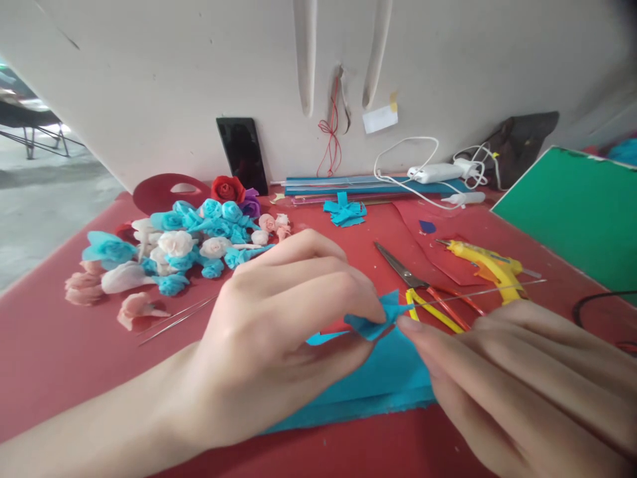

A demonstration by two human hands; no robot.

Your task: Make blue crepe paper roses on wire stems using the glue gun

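My left hand (293,318) pinches a small piece of blue crepe paper (374,325) between thumb and fingers. A thin metal wire (478,293) runs from that paper to the right, passing above my right hand (517,378). The fingertips of my right hand press at the paper's right end, where it meets the wire; its other fingers are partly extended. Beneath both hands lies a larger sheet of blue crepe paper (368,385). Just beyond the hands are scissors (423,287) with red and yellow handles, blades apart.
A yellow glue gun (488,263) lies at the right, near a green board (572,212). Paper flowers (179,245) crowd the left of the red table (50,345), with loose wires (179,320) beside them. Cut blue strips (344,210), a phone (243,154) and a white power strip (435,173) stand farther back.
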